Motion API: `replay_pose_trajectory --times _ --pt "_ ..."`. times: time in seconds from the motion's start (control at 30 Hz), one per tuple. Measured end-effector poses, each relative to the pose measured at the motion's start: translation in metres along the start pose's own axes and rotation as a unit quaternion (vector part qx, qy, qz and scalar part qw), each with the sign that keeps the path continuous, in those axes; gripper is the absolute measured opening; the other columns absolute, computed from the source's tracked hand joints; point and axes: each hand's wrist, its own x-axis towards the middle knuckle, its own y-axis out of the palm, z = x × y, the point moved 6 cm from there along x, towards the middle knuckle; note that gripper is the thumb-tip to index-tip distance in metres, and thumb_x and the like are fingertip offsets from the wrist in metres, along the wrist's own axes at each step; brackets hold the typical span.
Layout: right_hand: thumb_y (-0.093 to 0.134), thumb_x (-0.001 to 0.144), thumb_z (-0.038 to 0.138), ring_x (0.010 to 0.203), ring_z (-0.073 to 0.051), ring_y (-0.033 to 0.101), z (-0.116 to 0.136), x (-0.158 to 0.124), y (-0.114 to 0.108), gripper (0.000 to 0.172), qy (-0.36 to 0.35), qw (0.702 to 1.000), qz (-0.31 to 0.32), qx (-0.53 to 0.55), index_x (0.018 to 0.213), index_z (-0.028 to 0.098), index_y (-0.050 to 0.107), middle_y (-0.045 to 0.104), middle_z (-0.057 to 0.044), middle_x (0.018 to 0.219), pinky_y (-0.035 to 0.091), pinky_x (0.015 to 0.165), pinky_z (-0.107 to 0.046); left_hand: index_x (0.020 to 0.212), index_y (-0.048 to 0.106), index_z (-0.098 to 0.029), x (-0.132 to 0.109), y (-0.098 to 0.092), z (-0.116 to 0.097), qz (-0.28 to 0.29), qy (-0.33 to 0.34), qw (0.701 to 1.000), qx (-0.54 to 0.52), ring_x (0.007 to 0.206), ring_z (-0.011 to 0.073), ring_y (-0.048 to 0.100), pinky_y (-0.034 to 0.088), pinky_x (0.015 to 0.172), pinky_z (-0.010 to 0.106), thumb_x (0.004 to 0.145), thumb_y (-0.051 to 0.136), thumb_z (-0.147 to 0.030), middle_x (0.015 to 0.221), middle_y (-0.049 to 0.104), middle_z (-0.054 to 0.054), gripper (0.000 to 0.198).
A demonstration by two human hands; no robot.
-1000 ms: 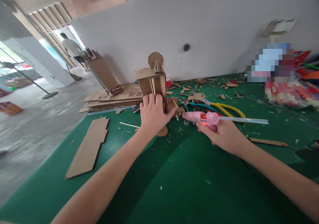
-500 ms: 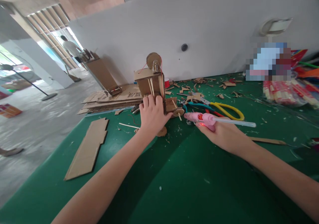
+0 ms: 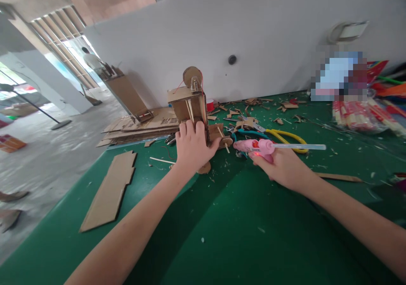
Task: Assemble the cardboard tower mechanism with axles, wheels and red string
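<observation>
A cardboard model [image 3: 180, 94] stands upright on the green table, with a round cardboard disc [image 3: 192, 77] and red string at its top. My left hand [image 3: 192, 145] grips its lower part, fingers over the cardboard and thumb pointing right. Low on the model's right side, a small cardboard wheel [image 3: 226, 142] sits on a thin wooden stick. Another wheel [image 3: 204, 168] shows partly below my left wrist. My right hand [image 3: 281, 164] is closed around a pink hot glue gun [image 3: 256, 146], a clear glue stick out of its back and a red light lit. The gun's nozzle points at the small wheel, close by it.
Scissors with yellow handles [image 3: 287, 137] lie behind the glue gun, among cardboard scraps [image 3: 253, 102]. A cut cardboard piece [image 3: 109, 194] lies at left, near stacked cardboard sheets [image 3: 139, 126]. Bagged sticks [image 3: 355, 118] are at right. A person [image 3: 91, 61] stands in the background.
The view has shifted slightly. Both hands keep their holds, and the glue gun's nozzle stays close to the small wheel. The person in the background has moved a little.
</observation>
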Motion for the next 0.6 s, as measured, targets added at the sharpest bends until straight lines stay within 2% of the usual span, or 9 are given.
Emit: replay_pose_trajectory --times 0.27,0.47,0.6 --pt "0.044 0.085 0.041 0.045 -0.012 0.047 0.0009 0.0004 0.0016 0.037 -0.024 1.0 -0.005 0.005 0.054 0.021 0.041 0.047 0.002 0.044 0.033 0.047 -0.027 0.097 0.046 -0.016 0.0013 0.0021 0.001 0.007 -0.008 1.0 0.012 0.1 0.0319 0.045 0.043 0.078 0.042 0.067 0.063 -0.056 0.102 0.049 0.013 0.053" --pt "0.044 0.084 0.043 0.04 -0.012 0.044 0.0009 0.0007 -0.0024 0.036 0.002 1.0 -0.016 0.003 0.057 0.021 0.049 0.044 0.002 0.042 0.029 0.043 -0.028 0.098 0.044 -0.016 -0.0021 0.0019 -0.0012 0.008 -0.016 1.0 -0.01 0.104 0.0338 0.043 0.041 0.08 0.045 0.065 0.068 -0.051 0.105 0.048 0.015 0.053" --pt "0.043 0.084 0.043 0.039 -0.012 0.043 -0.0007 0.0009 -0.0039 0.036 0.028 0.999 -0.02 0.03 0.058 0.02 0.053 0.042 0.003 0.04 0.031 0.043 -0.028 0.096 0.044 -0.016 -0.0036 0.0036 -0.0011 0.003 -0.022 1.0 -0.014 0.104 0.0341 0.044 0.041 0.08 0.045 0.065 0.069 -0.05 0.105 0.048 0.015 0.052"
